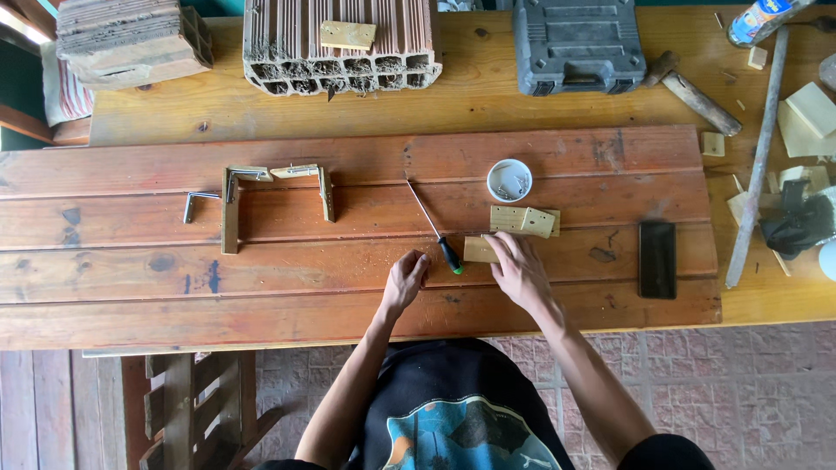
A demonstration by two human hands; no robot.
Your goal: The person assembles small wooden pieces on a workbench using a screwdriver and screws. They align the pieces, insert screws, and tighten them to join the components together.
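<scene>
Seen from above, over a worktop (261, 104) carrying a reddish plank panel (348, 296).

Left hand (405, 283) laid on the panel, fingers curled loosely together, holding nothing; fingertips just beside a screwdriver's green-and-black handle (449, 255). Screwdriver (433, 224) lying diagonally, shaft pointing up and left, tip near the panel's middle groove.

Right hand (515, 268) pressed flat on a small pale wood block (479, 249), fingers spread over its right end; left end of the block showing, just right of the screwdriver handle. Whether gripped or merely pinned down: could not tell.

Just above the right hand, two more pale blocks (523, 220) with small holes, overlapping. Above those, a white round lid (509, 180) holding screws.

Well left on the panel: wooden strips with metal brackets (274, 187) forming an open frame, a bent metal piece (198, 203) beside it.

Right end of the panel: black phone (657, 258), face down or dark. Far edge of the worktop: hollow clay brick (340, 48) with a wood scrap on top, grey tool case (576, 43), hammer (692, 91), long metal bar (756, 157), offcuts at far right.
</scene>
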